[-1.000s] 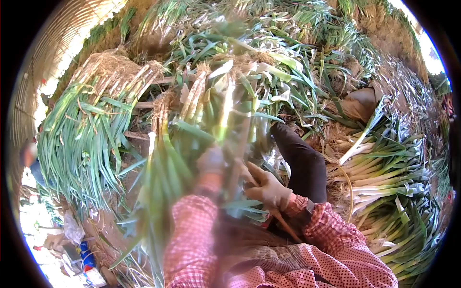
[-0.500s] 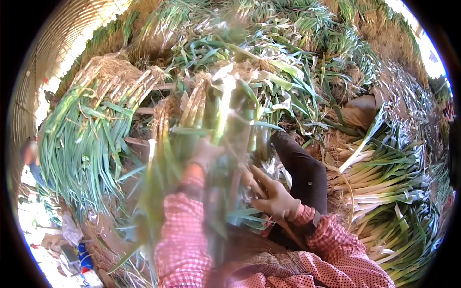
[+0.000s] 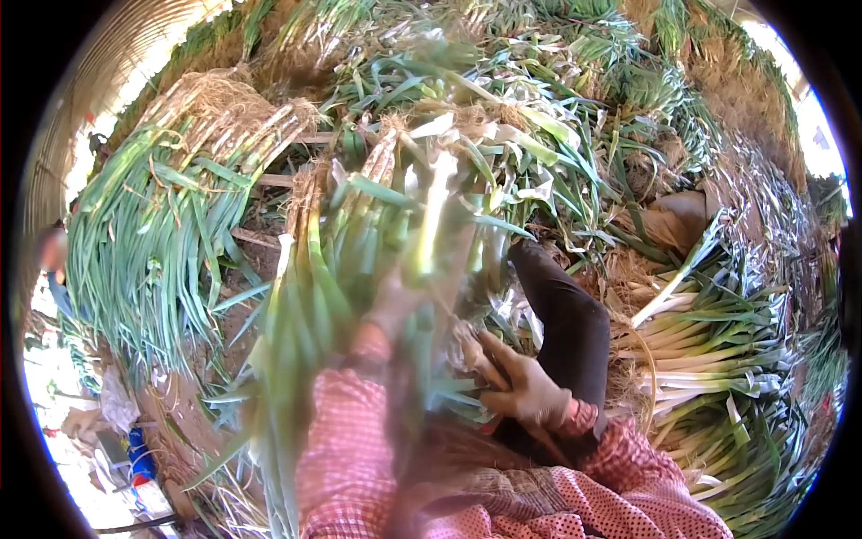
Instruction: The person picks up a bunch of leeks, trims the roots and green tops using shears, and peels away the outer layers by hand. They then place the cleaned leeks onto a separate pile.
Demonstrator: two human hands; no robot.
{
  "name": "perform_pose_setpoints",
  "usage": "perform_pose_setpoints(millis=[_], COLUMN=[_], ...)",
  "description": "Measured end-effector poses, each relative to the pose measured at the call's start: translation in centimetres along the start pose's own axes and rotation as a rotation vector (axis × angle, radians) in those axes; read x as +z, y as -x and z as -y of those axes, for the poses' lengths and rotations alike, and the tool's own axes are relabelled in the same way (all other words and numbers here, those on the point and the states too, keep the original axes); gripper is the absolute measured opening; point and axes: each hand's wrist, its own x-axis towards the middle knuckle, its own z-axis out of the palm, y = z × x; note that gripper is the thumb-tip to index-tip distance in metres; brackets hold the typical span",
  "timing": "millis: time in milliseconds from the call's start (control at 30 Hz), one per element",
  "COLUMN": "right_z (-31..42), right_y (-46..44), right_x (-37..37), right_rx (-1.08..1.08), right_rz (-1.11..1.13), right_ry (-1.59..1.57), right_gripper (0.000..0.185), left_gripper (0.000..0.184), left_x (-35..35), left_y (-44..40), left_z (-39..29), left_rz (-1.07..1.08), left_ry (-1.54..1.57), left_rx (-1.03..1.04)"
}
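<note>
My left hand (image 3: 395, 305), blurred by motion, is closed around a long green onion (image 3: 435, 207) in the middle of the view. The onion's white stalk points up and away from me. My right hand (image 3: 530, 386), in a pale work glove, grips a tan stick-like thing (image 3: 485, 364) just right of centre; its far end is smeared and I cannot tell its kind. Green leaves (image 3: 314, 314) spread beside my left forearm. Beyond the left hand lie more onions with brown, rooted stalks (image 3: 380, 157).
A thick bundle of green onions (image 3: 171, 225) lies on slats to the left, roots away from me. Cleaned onions with white stalks (image 3: 700, 350) are stacked at right. A leaf heap (image 3: 539, 99) fills the back. My dark-clad leg (image 3: 566, 314) is beside the right hand.
My left hand and the onion have shifted slightly right and nearer to me. The right hand has moved a little to the right, still gripping the tan thing. The camera view has shifted slightly.
</note>
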Motion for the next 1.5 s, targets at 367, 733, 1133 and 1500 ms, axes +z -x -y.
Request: perform_pose_setpoints(millis=[367, 733, 1133, 1500], right_z=[-3.3, -3.7, 2.4, 0.3], right_y=[-10.6, -14.2, -17.7, -14.6], right_x=[-1.0, -1.5, 2.9, 4.9], right_rx=[-0.046, -0.059, 0.016, -0.15], right_rz=[-0.182, -0.093, 0.184, 0.15], right_ry=[0.097, -0.23, -0.211, 0.081], right_gripper=[0.096, 0.094, 0.086, 0.095], left_gripper=[0.071, 0.082, 0.041, 0.047], left_x=[1.1, 3.7, -7.8, -3.0], left_y=[1.5, 4.0, 0.1, 6.0], left_z=[-2.3, -5.4, -12.5, -11.5], left_rz=[-0.039, -0.28, -0.69, -0.585], left_ry=[-0.253, -0.879, -1.508, -1.153], left_rx=[0.009, -0.074, -0.211, 0.108])
